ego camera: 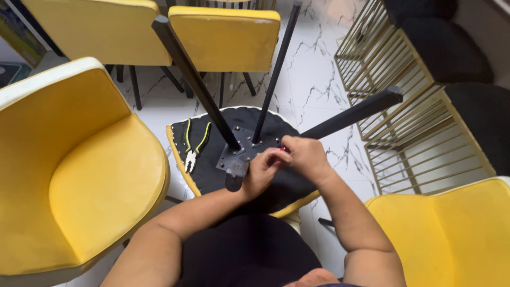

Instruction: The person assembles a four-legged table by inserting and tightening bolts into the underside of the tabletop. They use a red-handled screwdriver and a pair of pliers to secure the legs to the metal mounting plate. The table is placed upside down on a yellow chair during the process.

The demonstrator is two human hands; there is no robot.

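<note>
An upturned yellow chair (pixel 183 170) lies in front of me, its black underside up and three black legs (pixel 196 79) pointing away. A dark metal mounting plate (pixel 245 149) with several screws joins the legs to the seat. My left hand (pixel 260 172) and my right hand (pixel 303 157) meet at the plate's near right corner, fingers pinched around a small reddish thing that is mostly hidden. Yellow-handled pliers (pixel 194 146) rest on the black underside, left of the plate.
A large yellow chair (pixel 74 170) stands at the left, another (pixel 451 234) at the lower right, two more (pixel 223 37) at the back. Gold wire-frame seats with black cushions (pixel 414 106) stand at the right. The floor is white marble tile (pixel 319 69).
</note>
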